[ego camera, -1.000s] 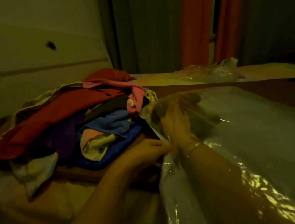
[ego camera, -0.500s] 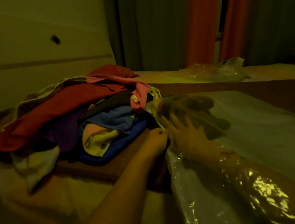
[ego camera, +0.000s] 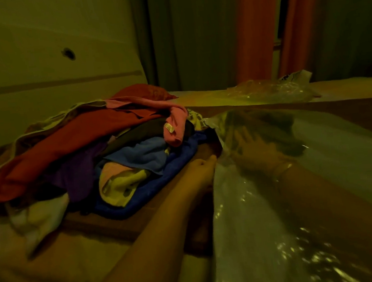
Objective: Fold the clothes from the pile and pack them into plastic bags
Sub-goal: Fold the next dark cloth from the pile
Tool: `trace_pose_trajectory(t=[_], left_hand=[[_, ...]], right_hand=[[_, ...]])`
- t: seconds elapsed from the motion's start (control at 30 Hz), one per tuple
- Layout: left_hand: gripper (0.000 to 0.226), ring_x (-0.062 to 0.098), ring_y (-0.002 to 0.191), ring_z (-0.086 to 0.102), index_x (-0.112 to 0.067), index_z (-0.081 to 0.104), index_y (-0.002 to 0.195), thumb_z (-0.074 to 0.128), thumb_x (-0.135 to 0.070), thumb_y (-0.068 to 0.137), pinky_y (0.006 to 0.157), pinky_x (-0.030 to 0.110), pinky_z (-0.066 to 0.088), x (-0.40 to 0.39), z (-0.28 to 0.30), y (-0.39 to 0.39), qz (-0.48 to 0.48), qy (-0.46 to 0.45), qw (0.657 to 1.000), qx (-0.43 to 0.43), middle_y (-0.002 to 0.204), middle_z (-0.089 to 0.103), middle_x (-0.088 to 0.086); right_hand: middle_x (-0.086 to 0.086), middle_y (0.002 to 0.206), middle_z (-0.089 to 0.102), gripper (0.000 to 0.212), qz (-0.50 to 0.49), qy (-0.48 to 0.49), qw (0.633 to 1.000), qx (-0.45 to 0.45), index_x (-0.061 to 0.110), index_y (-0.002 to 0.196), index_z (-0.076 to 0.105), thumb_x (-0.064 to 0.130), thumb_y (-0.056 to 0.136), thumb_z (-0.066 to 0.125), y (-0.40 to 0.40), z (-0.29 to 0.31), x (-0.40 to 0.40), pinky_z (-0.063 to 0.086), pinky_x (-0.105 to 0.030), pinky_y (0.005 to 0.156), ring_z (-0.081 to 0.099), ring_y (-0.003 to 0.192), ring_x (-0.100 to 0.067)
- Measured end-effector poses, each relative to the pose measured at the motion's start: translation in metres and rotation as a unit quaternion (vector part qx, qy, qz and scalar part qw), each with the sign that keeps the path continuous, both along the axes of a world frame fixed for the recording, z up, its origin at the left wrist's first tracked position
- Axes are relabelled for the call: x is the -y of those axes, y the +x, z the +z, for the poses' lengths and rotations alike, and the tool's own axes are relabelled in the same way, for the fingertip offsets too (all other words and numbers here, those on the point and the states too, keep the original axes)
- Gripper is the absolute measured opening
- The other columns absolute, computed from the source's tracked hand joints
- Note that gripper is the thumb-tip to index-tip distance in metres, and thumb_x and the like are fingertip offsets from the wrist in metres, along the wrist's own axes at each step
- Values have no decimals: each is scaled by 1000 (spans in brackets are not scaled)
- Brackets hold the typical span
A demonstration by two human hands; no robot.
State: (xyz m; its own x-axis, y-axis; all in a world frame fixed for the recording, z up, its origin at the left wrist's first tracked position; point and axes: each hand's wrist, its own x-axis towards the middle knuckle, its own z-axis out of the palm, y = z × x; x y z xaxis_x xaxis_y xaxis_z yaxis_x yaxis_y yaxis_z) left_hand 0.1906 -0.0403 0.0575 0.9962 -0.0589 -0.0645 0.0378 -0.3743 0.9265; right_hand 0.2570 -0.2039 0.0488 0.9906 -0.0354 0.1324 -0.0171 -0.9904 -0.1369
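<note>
Clothes (ego camera: 92, 152) lie in a loose pile on the bed (ego camera: 54, 262), toward its left side, near the wall. Just beside the pile, on the right, lies a clear plastic bag (ego camera: 324, 170) with a dark garment (ego camera: 267, 126) inside. The right hand (ego camera: 252, 153) is inside the bag, fingers spread open against the garment. The left hand (ego camera: 203, 169) is closed, pinching the bag's edge. More crumpled plastic (ego camera: 275, 90) lies at the far edge.
</note>
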Motion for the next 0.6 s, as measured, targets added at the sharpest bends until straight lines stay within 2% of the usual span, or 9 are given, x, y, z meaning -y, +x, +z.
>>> trace_pose_trajectory(t=[0.07,0.1,0.13,0.2,0.33,0.43,0.5,0.53,0.6], left_hand=[[37,18,81,50,-7,60,110,37,-36,102,73,27,43,1,2,-16,1,-3,1000,-1,98,56,11],[37,17,85,48,-9,56,117,36,-36,102,77,27,41,0,4,-28,3,-1,1000,0,99,54,7],[32,14,81,47,-14,53,116,35,-37,102,74,24,39,0,5,-41,7,-3,1000,1,94,51,2],[26,10,73,46,-17,50,99,38,-40,101,71,23,39,-3,4,-69,17,-20,1000,-8,84,49,-3],[29,18,72,50,-14,52,83,48,-40,97,61,27,41,-12,1,-129,48,-74,995,-42,82,50,4],[24,18,69,49,-10,52,99,48,-34,98,53,28,38,-16,-3,-169,59,-82,994,-51,90,53,8],[30,27,87,57,-9,52,113,50,-34,96,64,32,46,-19,-7,-193,54,-107,990,-68,107,57,12],[31,31,96,58,-9,52,115,51,-33,96,72,36,48,-21,-8,-203,52,-111,990,-70,112,57,13],[23,31,93,58,-9,51,103,51,-31,96,77,38,49,-25,-9,-215,43,-103,992,-52,102,55,13]], right_hand=[[-2,160,-9,70,9,-3,1000,-19,31,152,-1,63,94,21,-22,-6,9,11,-62,111,0,147,-32],[-4,160,-7,70,16,-13,1000,-21,29,152,2,64,93,15,-36,-11,12,12,-62,112,2,146,-33],[-7,160,-3,70,20,-11,1000,-18,26,153,6,62,93,13,-57,-13,11,14,-61,113,6,146,-33],[-8,160,4,65,14,39,999,-24,21,153,11,54,98,22,-102,-18,8,14,-55,115,11,146,-31],[1,160,1,61,43,72,996,-21,25,152,13,47,99,34,-213,-13,-5,13,-45,118,9,146,-21],[-1,161,-2,64,77,19,995,-56,21,152,12,39,99,43,-295,2,-21,10,-39,120,4,147,-21],[-5,156,24,52,82,-5,995,-57,16,145,33,35,98,46,-334,6,-31,27,-36,114,24,142,-24],[-5,143,42,41,88,2,995,-37,17,134,47,36,99,43,-349,7,-34,37,-32,104,41,132,-22],[-1,114,58,33,107,-6,994,5,19,114,59,39,100,37,-371,9,-44,44,-26,84,57,105,-16]])
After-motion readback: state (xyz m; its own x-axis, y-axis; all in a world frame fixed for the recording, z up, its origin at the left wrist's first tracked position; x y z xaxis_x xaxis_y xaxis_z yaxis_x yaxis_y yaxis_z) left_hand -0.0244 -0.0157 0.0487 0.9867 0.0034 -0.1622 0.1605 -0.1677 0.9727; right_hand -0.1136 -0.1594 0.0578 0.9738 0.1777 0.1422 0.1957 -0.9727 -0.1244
